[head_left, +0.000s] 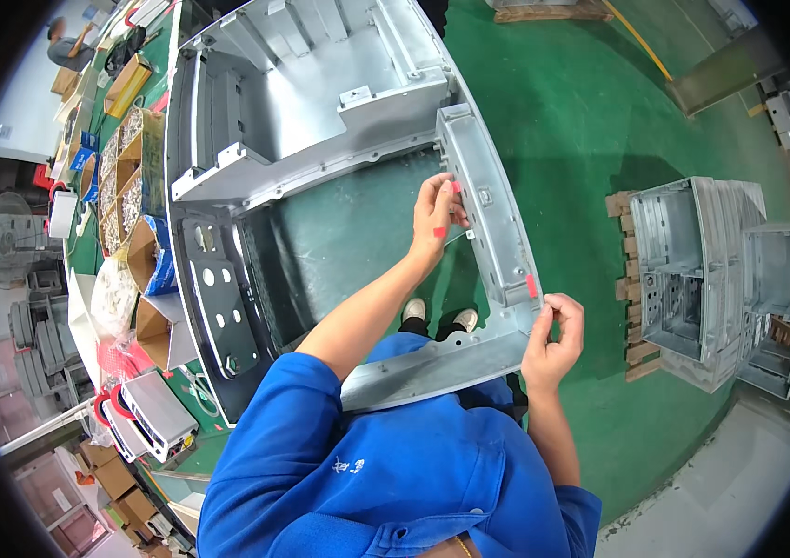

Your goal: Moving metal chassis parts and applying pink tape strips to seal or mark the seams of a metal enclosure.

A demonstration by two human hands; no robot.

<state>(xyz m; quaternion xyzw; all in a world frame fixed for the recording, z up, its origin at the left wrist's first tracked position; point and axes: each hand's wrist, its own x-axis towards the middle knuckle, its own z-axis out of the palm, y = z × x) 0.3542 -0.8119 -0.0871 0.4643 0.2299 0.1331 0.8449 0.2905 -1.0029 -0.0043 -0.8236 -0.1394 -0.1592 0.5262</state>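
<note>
Sheet-metal cabinet (385,121) seems to want its red tape strip (531,285) pressed flat, left hand (434,221) half-curled, right hand (552,346) nearly pinched, their holds unclear.

Green floor (581,121), pale wall (27,107), possibly windows (41,470)

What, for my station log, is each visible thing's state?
Metal frame: open in the middle
Left hand: fingers bent, at the side rail
Right hand: fingers bent, at the frame's corner
Red strip: on the rail
Divided box: open, filled with small parts
Metal housings: open-sided, on a pallet
Fan: cannot tell if running
</note>
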